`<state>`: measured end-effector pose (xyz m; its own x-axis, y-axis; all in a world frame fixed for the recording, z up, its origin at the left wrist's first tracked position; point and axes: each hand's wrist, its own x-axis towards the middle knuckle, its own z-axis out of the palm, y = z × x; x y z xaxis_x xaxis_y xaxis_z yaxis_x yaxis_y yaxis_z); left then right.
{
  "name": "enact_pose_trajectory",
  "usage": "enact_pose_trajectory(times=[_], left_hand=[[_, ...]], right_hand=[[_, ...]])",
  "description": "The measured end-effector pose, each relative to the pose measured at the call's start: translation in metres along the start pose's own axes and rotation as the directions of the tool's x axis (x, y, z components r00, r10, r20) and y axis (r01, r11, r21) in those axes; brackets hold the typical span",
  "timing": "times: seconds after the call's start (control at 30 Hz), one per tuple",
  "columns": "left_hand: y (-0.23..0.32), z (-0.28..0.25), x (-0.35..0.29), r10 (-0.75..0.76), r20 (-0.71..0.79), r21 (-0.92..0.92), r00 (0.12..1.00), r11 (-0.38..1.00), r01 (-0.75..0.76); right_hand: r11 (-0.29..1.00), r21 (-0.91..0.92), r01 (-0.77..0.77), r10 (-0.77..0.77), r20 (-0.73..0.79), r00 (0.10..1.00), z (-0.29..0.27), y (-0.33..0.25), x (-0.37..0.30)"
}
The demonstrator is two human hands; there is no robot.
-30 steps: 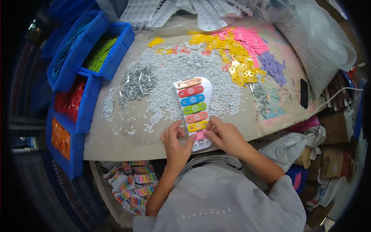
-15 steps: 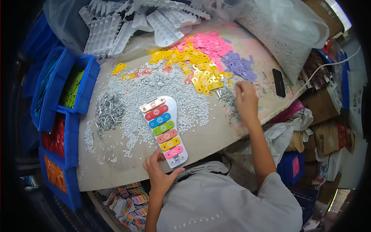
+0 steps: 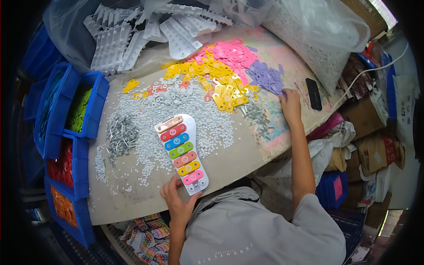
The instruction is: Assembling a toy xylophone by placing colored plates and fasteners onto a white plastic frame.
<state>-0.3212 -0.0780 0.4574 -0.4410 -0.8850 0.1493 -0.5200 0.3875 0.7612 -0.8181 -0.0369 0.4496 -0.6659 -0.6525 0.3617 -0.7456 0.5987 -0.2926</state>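
A toy xylophone (image 3: 181,150) with a white tapered base and a row of coloured bars lies slanted near the table's front edge. Its lowest bar is pink, and beyond it a bare mount shows at the near end. My left hand (image 3: 178,204) grips that end, thumb on one side and fingers on the other. Out to the right, my right hand (image 3: 291,106) is at the near edge of a pile of purple bars (image 3: 265,76). Its fingers are drawn together at the pile; whatever is between them is too small to make out.
Small white washers (image 3: 170,99) spread across the table, with metal pins (image 3: 121,134) at left and more pins (image 3: 256,115) at right. Yellow bars (image 3: 227,90) and pink bars (image 3: 232,55) lie behind. Blue bins (image 3: 98,112) line the left; a black phone (image 3: 314,94) lies right.
My right hand has moved rightward from above the right-hand pins to the edge of the purple bars. My left hand stays on the xylophone. The whole view has shifted slightly.
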Motion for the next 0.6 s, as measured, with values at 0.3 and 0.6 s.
enact_pose_trajectory(times=[0.3, 0.6], left_hand=[[-0.003, 0.000, -0.001, 0.026, -0.007, 0.006, 1.000, 1.000, -0.026], [-0.009, -0.006, -0.006, -0.013, -0.049, -0.092, 0.999, 0.996, 0.008]], right_hand=[[0.987, 0.119, -0.105, 0.108, -0.018, 0.994, -0.020, 0.002, 0.004], [0.492, 0.797, -0.349, 0.067, 0.365, 0.929, -0.054, -0.091, -0.068]])
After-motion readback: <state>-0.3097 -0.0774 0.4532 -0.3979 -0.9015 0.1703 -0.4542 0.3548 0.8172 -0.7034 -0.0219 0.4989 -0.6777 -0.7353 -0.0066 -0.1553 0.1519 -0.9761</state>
